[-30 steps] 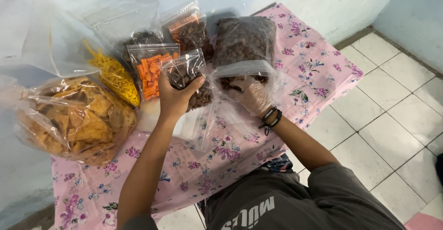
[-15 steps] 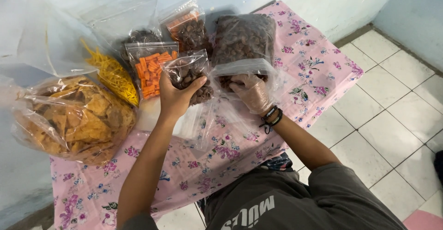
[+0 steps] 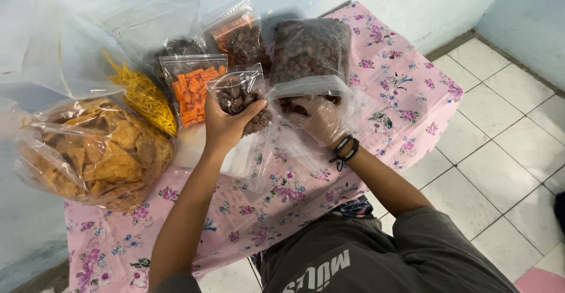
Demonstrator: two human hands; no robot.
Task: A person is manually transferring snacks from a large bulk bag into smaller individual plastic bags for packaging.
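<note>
The right hand, in a thin clear glove, has pushed deeper into the big bag of brown snacks than a moment ago; how far its grip is closed is hidden. The left hand still has its grip closed round a small zip bag of brown snacks, held up just above the bench. Behind sits a small bag of orange sticks. Left lie a bag of yellow sticks and a big bag of orange chips.

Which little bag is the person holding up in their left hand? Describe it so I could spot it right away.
Start at the pink floral tablecloth and find the big bag of brown snacks at its far edge. Just left of its mouth, the left hand grips a small clear zip bag. Unlike the neighbouring orange-stick bag, it holds only dark brown pieces.
</note>
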